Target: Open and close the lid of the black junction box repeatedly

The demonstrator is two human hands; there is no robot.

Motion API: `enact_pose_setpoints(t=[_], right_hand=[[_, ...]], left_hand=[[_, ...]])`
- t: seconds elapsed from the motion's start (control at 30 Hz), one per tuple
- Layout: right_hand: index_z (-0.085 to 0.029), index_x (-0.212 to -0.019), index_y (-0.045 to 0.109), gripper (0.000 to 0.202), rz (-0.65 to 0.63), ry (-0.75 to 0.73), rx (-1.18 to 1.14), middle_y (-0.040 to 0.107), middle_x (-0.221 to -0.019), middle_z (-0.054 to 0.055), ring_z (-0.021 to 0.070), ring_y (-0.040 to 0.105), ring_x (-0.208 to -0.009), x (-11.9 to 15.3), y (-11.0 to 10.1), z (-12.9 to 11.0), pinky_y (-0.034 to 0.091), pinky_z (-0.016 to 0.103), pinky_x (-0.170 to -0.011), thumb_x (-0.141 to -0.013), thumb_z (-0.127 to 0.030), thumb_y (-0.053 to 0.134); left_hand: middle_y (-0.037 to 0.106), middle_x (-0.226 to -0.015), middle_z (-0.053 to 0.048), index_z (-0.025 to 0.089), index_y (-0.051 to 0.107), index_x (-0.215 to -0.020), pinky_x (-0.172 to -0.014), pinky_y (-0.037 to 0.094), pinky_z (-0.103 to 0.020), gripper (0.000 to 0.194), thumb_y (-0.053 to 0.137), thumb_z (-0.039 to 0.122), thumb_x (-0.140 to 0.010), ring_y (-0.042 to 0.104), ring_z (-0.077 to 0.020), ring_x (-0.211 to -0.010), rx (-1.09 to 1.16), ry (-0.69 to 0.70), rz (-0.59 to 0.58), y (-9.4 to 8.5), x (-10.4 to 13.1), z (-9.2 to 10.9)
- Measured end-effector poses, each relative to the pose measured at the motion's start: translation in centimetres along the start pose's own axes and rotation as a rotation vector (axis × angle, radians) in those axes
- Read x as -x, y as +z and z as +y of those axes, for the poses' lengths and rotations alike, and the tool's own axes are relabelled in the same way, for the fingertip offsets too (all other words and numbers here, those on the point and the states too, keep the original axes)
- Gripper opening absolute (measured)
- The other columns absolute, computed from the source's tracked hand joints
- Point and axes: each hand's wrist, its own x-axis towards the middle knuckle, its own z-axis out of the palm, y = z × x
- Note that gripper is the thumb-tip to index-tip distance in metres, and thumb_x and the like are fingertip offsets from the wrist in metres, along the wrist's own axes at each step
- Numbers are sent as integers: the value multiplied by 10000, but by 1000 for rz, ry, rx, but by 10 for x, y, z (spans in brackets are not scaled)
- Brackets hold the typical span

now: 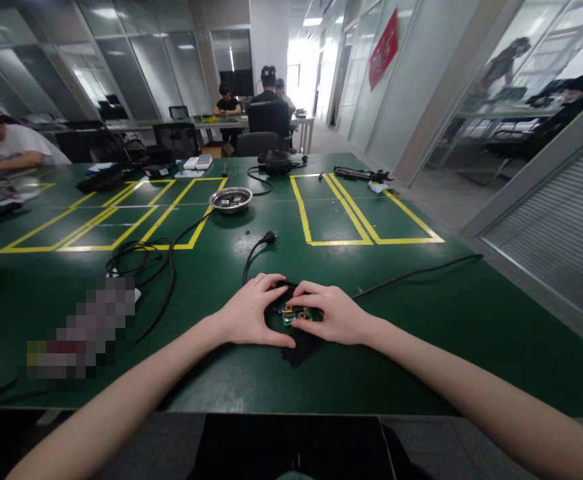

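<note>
A small green circuit board [290, 317] with copper-wound coils sits over a black casing [299, 351] on the table in front of me. My right hand [339, 313] pinches the board at its right side, thumb low and index finger curled above. From the left, my left hand [249, 312] reaches round with thumb and fingers spread apart. Its thumb lies over the casing's lower part, and its fingertips are near the casing's far edge. Both hands hide parts of the casing. A black cord with a plug [270, 237] runs out from behind my left hand.
A metal bowl [230, 200] holding small metal parts stands further back. To the left lie a coiled black cable [141, 257] and a blurred-out object [89, 327]. Another cable [416, 272] stretches right. Yellow tape [339, 243] marks the green table. A person in white sits far left.
</note>
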Motion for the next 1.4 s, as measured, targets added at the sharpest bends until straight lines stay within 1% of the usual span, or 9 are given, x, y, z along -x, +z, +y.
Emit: enact_pose_setpoints(t=[0.17,0.3,0.43,0.67,0.8,0.93,1.07,1.23,1.4], right_hand=[[-213,-1140,769,254,38,71,82,684,-1153,80,214,728,-917,-1,0,-1,586,344,-827,-926,-343,720],[-208,-1098,765,213,29,65,76,667,-1241,90,216,732,-947,0,1,-4,595,356,-859,-927,-322,709],[-221,-1105,767,213,39,60,69,656,-1314,95,223,734,-987,-1,5,-1,600,366,-884,-917,-304,712],[-193,-1063,780,191,80,124,-5,692,-1231,100,242,722,-1022,-9,11,3,594,394,-927,-908,-284,715],[-185,-1155,758,280,38,93,-45,675,-1258,110,246,717,-1042,-7,6,1,597,387,-923,-890,-256,707],[-206,-1262,717,486,21,65,-38,639,-1345,118,266,713,-1072,-5,0,4,595,399,-932,-793,-303,804],[-199,-1152,757,332,28,100,-38,679,-1276,103,244,727,-1017,-6,2,10,600,385,-903,-830,-278,779],[-214,-1087,782,259,71,121,-10,700,-1229,85,234,729,-1008,-8,7,13,602,361,-879,-833,-266,778],[-218,-1104,781,303,96,161,59,703,-1241,78,244,733,-1016,-8,8,15,599,382,-906,-816,-311,800]], left_hand=[[586,-1403,-173,194,671,-1343,-1078,512,-551,812,891,605,-678,576,-372,-1249,-15,-17,-6,-1,0,-4],[566,-1421,-207,148,654,-1358,-1075,504,-573,788,865,568,-726,562,-391,-1275,-85,-57,-10,-2,-1,-11],[572,-1407,-185,169,637,-1386,-1087,512,-538,780,870,527,-733,568,-368,-1270,-75,-31,-5,-1,0,-13],[565,-1383,-167,183,684,-1311,-1040,559,-513,668,843,521,-757,607,-353,-1207,-106,-95,73,7,0,-6],[556,-1356,-159,177,683,-1289,-1008,582,-492,612,807,505,-787,637,-333,-1149,-127,-130,97,9,-1,-3],[541,-1324,-151,169,672,-1297,-958,605,-470,588,782,476,-809,667,-300,-1063,-120,-175,111,12,-2,-4],[521,-1331,-132,198,659,-1311,-903,610,-440,587,775,489,-815,674,-258,-981,-79,-162,121,12,-1,-8],[559,-1212,-82,217,657,-1225,-800,584,-337,382,710,347,-869,647,-175,-859,88,-115,151,3,-1,-14],[632,-978,-48,187,651,-942,-739,520,-281,76,626,253,-913,622,-168,-826,111,-43,132,-5,-3,-21]])
